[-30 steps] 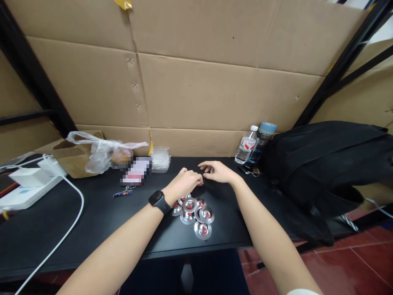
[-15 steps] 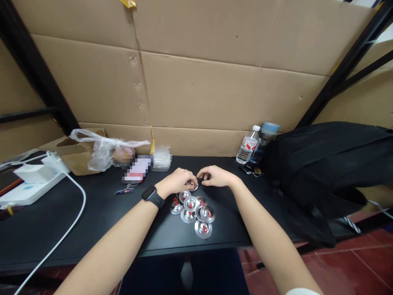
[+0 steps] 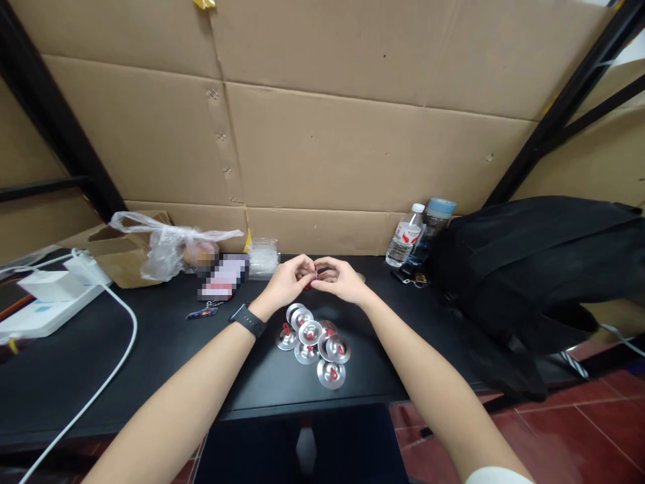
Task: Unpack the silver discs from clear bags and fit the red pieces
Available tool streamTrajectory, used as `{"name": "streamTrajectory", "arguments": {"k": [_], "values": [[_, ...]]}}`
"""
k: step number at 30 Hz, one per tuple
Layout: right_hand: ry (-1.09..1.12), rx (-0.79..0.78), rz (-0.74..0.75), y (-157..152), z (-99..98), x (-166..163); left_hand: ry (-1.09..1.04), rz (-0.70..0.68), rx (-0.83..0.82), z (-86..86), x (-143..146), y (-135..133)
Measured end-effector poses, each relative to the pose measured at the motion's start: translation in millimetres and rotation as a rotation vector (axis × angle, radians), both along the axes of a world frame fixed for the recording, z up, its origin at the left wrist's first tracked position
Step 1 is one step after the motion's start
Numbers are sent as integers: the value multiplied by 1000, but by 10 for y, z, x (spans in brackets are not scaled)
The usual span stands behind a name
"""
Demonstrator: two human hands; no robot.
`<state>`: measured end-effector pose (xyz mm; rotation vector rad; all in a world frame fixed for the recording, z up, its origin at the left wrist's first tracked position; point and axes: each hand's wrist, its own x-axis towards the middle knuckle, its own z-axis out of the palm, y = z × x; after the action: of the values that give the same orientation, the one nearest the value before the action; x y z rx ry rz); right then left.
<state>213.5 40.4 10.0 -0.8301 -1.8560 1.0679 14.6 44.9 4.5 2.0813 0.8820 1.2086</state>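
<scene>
My left hand [image 3: 291,280], with a dark watch on its wrist, is closed on a finger cymbal [image 3: 316,274] seen nearly edge-on as a thin silver line. My right hand [image 3: 340,279] meets it from the other side, its fingers curled round the same disc. A bit of red loop shows beneath the left fingertips. Just below both hands lie several silver finger cymbals [image 3: 331,374] with red loops, some overlapping. Fingers hide most of the held one. A small shiny edge [image 3: 361,277] peeks out behind my right hand; what it belongs to is unclear.
Along the back of the black desk [image 3: 191,363] are a clear plastic pack [image 3: 263,258], a blurred phone [image 3: 224,277] and a plastic bag [image 3: 166,252]. A white power strip [image 3: 55,306] sits left. Rightward stand a water bottle [image 3: 404,236], a blue-lidded bottle [image 3: 433,225] and a black backpack [image 3: 534,269].
My left hand has lifted a finger cymbal off the pile and moved up and slightly left. My right hand has come in from the right, closing on the disc.
</scene>
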Motion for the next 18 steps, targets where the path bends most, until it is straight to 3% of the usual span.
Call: {"name": "streamTrajectory", "arguments": {"k": [4,8,12,15,18], "values": [[-176,134,-180,90,45,181,125,118,126,11,-97,38],[-640,348,-419,236,80,602,324,51,164,-86,-221,124],[-817,228,-485,346,22,878,434,36,201,-159,-269,206],[-886,157,-478,390,-30,948,473,38,231,-76,-276,177],[-899,126,-469,408,-52,969,542,-146,96,85,-294,64]]}}
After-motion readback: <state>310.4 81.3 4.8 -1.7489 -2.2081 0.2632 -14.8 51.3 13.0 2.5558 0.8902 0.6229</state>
